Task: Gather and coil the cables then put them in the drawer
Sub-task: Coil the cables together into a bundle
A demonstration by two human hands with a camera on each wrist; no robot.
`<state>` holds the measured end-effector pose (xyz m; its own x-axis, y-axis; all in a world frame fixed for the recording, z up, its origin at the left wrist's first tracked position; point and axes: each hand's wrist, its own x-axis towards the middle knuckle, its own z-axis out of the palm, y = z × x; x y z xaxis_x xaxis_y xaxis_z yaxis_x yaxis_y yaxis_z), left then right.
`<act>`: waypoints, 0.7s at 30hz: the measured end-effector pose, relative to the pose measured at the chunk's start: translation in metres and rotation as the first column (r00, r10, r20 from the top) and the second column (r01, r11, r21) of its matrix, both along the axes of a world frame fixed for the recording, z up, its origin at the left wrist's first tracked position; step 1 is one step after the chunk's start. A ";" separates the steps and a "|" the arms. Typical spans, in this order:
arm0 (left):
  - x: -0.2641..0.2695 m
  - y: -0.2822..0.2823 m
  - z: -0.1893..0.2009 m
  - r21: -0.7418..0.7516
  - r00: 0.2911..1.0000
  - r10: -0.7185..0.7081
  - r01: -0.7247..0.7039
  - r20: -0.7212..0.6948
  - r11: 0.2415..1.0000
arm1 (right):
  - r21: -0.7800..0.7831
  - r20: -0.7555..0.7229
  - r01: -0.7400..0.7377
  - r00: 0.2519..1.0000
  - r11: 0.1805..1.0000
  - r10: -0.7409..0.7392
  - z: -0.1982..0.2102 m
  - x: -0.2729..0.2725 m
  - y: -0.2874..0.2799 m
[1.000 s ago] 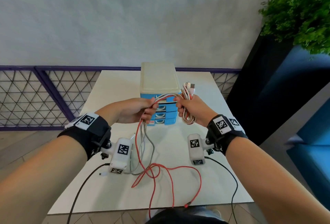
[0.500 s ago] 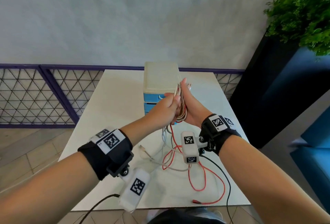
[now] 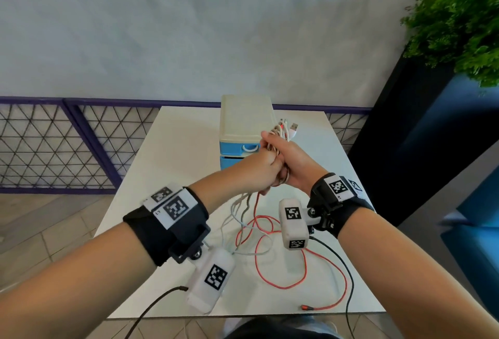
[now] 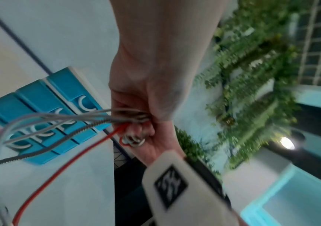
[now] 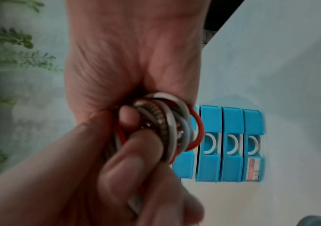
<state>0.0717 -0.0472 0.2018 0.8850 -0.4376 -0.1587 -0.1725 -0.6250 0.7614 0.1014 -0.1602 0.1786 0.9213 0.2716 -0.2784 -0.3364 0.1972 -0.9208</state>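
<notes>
Now both hands clamp the cables: right hand [image 3: 294, 160] holds the coil [image 5: 167, 126], left hand [image 3: 260, 168] feeds slack above the worktop [image 3: 175, 155]. Risk: trailing red cable [image 3: 302, 265] snagging, loosening loops.

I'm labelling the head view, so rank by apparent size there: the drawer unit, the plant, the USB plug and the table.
1. Table
2. Plant, though cut off by the frame edge
3. Drawer unit, partly hidden behind the hands
4. USB plug
</notes>
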 end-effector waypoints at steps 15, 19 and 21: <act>0.000 0.013 -0.029 -0.046 0.973 -0.134 0.128 -0.188 0.991 | 0.401 -0.028 0.120 0.992 0.908 -0.119 0.011 0.006 0.003; 0.003 0.010 -0.033 0.061 0.992 -0.125 0.126 -0.009 0.990 | 0.444 -0.112 0.240 0.971 0.863 -0.213 0.015 0.003 0.010; 0.003 0.010 -0.038 0.060 0.992 -0.125 0.125 0.005 0.990 | 0.440 -0.142 0.285 0.958 0.851 -0.248 0.017 0.005 0.012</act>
<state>0.0751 -0.0368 0.1640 0.8257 -0.5347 -0.1800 -0.2589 -0.6425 0.7212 0.1063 -0.1478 0.1955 0.9572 0.1318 -0.2578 -0.2769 0.6769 -0.6820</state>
